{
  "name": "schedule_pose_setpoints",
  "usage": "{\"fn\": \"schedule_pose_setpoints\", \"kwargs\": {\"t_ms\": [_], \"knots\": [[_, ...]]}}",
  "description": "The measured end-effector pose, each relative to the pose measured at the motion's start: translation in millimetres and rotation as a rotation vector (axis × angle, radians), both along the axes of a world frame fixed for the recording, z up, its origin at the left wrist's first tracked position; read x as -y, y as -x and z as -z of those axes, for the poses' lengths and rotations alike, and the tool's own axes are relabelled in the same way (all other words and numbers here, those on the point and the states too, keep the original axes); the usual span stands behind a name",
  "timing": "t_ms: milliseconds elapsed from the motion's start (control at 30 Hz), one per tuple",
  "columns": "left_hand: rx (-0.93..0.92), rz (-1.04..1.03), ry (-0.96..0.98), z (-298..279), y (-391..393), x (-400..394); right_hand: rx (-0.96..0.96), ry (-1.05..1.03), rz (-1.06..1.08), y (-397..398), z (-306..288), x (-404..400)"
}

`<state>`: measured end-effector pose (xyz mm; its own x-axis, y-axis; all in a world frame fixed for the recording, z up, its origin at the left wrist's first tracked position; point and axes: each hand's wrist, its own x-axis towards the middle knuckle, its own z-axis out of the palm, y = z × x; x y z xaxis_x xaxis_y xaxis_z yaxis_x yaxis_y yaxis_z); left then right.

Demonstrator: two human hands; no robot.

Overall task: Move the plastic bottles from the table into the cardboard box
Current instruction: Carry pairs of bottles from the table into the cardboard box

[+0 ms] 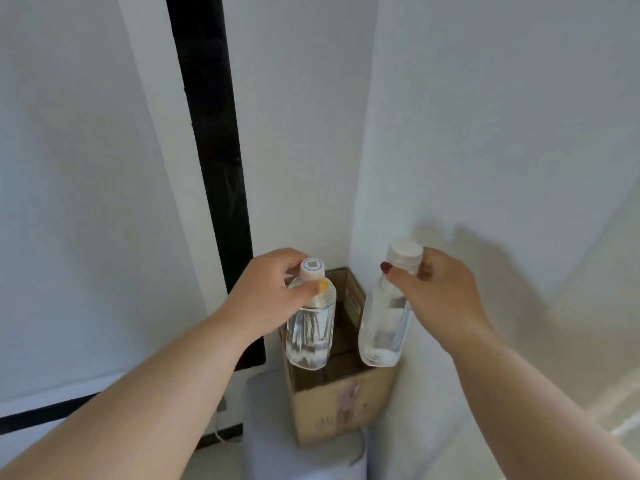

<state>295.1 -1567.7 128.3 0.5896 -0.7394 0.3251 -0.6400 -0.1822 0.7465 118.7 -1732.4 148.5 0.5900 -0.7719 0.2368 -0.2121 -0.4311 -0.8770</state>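
Observation:
Two clear plastic bottles hang upright above an open cardboard box that stands in the room's corner. My left hand grips the left bottle by its neck, just under the white cap. My right hand holds the right bottle the same way, at the neck below a pale cap. Both bottle bases hover over the box opening, the left one at its left rim, the right one at its right rim. The inside of the box is dark and mostly hidden by the bottles.
The box rests on a pale grey stool or seat. White walls meet right behind the box. A black vertical strip runs down the left wall, and a white cable hangs near the floor.

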Motion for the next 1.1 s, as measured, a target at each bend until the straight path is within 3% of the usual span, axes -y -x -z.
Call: {"fn": "schedule_pose_setpoints", "kwargs": {"t_ms": [200,600,800,1100], "knots": [[-0.049,-0.055,-0.067,27.8,-70.7,59.0,-0.049,-0.003,-0.065,-95.5,39.8,64.9],[-0.195,-0.112,-0.416,154.9,-162.5,134.1,-0.386,-0.172,-0.113,-230.0,216.3,123.4],[-0.141,-0.071,-0.619,191.7,-181.1,156.3,-0.438,-0.185,-0.132,-244.9,257.0,136.1],[0.139,-0.023,-0.928,226.5,-192.0,179.8,-0.482,-0.217,-0.124,-254.5,286.7,138.9]]}}
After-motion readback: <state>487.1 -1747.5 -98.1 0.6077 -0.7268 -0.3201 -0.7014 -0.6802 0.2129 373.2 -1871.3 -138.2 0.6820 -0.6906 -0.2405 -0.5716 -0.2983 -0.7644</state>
